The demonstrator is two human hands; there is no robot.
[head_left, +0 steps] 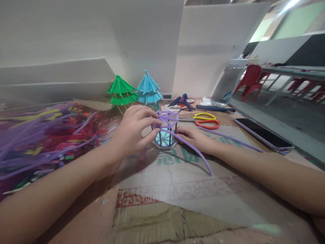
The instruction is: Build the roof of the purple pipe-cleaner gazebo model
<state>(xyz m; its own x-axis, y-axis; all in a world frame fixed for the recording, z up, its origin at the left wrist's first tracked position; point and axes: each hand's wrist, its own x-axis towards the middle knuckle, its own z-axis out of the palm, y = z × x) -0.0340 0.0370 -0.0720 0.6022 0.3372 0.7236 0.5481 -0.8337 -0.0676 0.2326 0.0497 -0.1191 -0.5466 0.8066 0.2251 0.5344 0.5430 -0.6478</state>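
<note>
So the little purple-topped frame stands on the printed sheet on the counter, right between both hands. Left hand is at its near top edge, thumb and forefinger seemingly pinching one end of a fuzzy purple strip. That strip's long axis runs off rightward and toward the person, curving past the right hand. Right fingers sit curled against a right-side post, but can't tell if they're gripping.

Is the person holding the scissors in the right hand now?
No, the scissors lie beyond the right hand, which is at the purple-topped frame.
</note>
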